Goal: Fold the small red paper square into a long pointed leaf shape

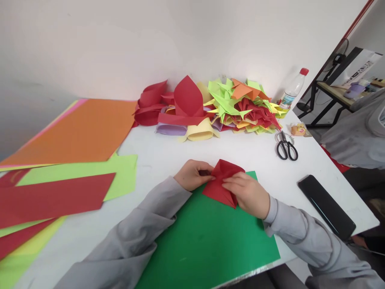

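My left hand (194, 175) pinches the red paper (219, 185) by its left edge, probably steadying it over the green sheet (207, 241)'s far edge; my right hand (251, 194) lays fingers across it, seemingly flattening folds, thumb hidden, so pinching I can't tell.

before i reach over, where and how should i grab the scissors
I'd take the scissors by the black handle loops, coming from the near side, likely with your right hand once it leaves the red paper. They lie on the table with the loops toward you, while the blades point away toward the paper pile.
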A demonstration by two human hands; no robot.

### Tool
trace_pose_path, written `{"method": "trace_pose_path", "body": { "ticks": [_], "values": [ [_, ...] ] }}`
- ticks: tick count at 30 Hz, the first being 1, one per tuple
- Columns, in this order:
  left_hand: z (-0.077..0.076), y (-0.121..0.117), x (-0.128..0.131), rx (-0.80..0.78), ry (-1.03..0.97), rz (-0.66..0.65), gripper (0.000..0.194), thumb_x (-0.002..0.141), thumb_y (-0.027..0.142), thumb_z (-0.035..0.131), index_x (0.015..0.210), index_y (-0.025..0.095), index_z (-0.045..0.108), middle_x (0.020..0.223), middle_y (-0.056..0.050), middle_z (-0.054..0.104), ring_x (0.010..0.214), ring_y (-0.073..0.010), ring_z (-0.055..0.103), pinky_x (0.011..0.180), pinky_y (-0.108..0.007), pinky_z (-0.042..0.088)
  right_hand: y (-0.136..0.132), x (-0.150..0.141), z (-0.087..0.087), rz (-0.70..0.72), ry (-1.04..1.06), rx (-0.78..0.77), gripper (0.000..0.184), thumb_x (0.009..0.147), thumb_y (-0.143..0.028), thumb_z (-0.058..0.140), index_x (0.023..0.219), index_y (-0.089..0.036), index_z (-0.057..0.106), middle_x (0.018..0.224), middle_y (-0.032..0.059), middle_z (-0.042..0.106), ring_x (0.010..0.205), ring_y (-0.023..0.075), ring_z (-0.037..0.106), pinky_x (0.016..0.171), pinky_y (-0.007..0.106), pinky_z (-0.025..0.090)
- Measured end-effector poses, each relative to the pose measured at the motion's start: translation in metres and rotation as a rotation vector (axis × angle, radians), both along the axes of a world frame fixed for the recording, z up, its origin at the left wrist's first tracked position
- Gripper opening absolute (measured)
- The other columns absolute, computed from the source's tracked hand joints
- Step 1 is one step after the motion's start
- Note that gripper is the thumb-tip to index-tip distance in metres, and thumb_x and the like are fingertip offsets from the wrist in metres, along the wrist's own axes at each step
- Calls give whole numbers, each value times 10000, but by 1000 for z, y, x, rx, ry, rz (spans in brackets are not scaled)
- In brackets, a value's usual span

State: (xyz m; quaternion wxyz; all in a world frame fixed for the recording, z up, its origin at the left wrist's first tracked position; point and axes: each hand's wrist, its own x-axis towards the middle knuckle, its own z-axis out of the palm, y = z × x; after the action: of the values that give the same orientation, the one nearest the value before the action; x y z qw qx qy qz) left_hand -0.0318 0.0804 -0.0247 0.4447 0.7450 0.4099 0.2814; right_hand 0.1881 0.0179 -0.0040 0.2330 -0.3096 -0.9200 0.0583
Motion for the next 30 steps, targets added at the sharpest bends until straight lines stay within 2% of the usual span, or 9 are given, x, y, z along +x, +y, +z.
{"method": "trace_pose_path", "body": {
  "ticks": [3,6,11,15,24,26,30],
  "values": [
    [0,0,0,31,8,3,185,672,332,663,742,170,718,716,-34,725,644,-176,651,640,-280,535,-4,-2,0,54,-238,-49,309,903,-137,450,1169,-133,606,1261,108,597,1049,232,529,870,400,488],
    [0,0,-1,43,4,0,191,674,330,660,755,166,718,721,-42,721,649,-179,651,638,-282,534,-6,-2,3,37,-349,-109,297,937,-182,432,1176,-157,607,1278,74,591,1084,243,520,862,410,486],
    [-1,0,-1,67,12,-4,201,681,340,663,748,158,716,707,-46,710,630,-172,639,621,-276,528,-9,2,13,70,-373,-149,251,940,-204,451,1022,-168,686,1232,46,626,1077,241,535,860,391,486],
    [-4,1,-2,61,7,0,198,685,354,662,757,177,714,715,-34,714,648,-169,642,628,-269,524,-11,5,17,95,-388,-150,295,952,-213,422,962,-203,717,1221,25,633,1085,251,541,859,401,489],
    [-5,2,-3,77,23,-2,206,684,370,659,736,178,713,700,-33,710,639,-170,641,627,-265,518,-8,12,22,180,-399,-181,284,931,-159,443,968,-192,722,1213,50,636,1121,225,543,934,385,472],
    [-5,2,-2,65,9,2,213,683,373,658,740,175,711,707,-35,711,640,-170,640,629,-265,519,-8,12,24,195,-398,-189,242,899,-144,496,1018,-178,704,1193,70,645,1114,232,547,923,386,474],
    [-5,2,-3,92,25,-11,204,691,366,647,759,185,712,715,-30,714,645,-164,635,628,-259,511,-8,11,24,181,-388,-195,280,890,-139,505,1117,-196,658,1184,69,645,1095,220,547,926,374,466]
  ]
}}
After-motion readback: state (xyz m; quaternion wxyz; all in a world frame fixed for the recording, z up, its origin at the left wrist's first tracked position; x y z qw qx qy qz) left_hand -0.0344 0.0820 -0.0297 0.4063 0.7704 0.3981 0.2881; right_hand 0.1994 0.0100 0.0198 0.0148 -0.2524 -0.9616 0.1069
